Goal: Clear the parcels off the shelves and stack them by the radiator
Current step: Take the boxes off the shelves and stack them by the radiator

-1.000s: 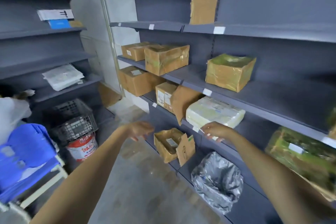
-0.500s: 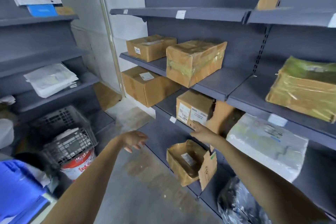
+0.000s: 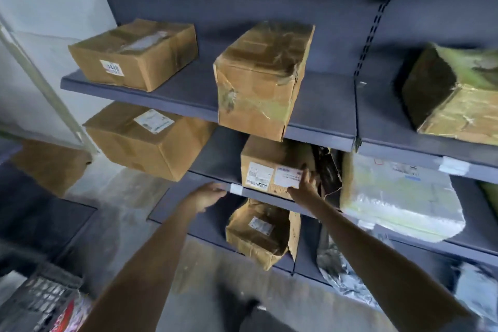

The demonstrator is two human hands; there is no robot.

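Note:
A small cardboard box (image 3: 265, 167) with white labels sits on the middle shelf (image 3: 215, 155). My right hand (image 3: 303, 183) lies against its right front corner, fingers spread over a label, and the box still rests on the shelf. My left hand (image 3: 207, 194) rests open on the shelf's front edge, just left of a white tag (image 3: 235, 188). Other parcels: a flat box (image 3: 132, 54) and a taped box (image 3: 261, 81) on the upper shelf (image 3: 320, 110), a large box (image 3: 145, 140), a white wrapped parcel (image 3: 398, 197), and a torn open box (image 3: 258, 232) lower down.
A yellow-green wrapped parcel (image 3: 452, 97) sits at the upper right. Crumpled dark cardboard (image 3: 328, 170) stands right of the small box. A silver bag (image 3: 339, 269) lies on the bottom shelf. A black crate (image 3: 35, 302) stands at the lower left, and flat cardboard (image 3: 51, 167) leans near the floor.
I have moved closer to the shelves. My right hand went from the white parcel's shelf edge to the small labelled box. My left hand rose to the shelf's front edge.

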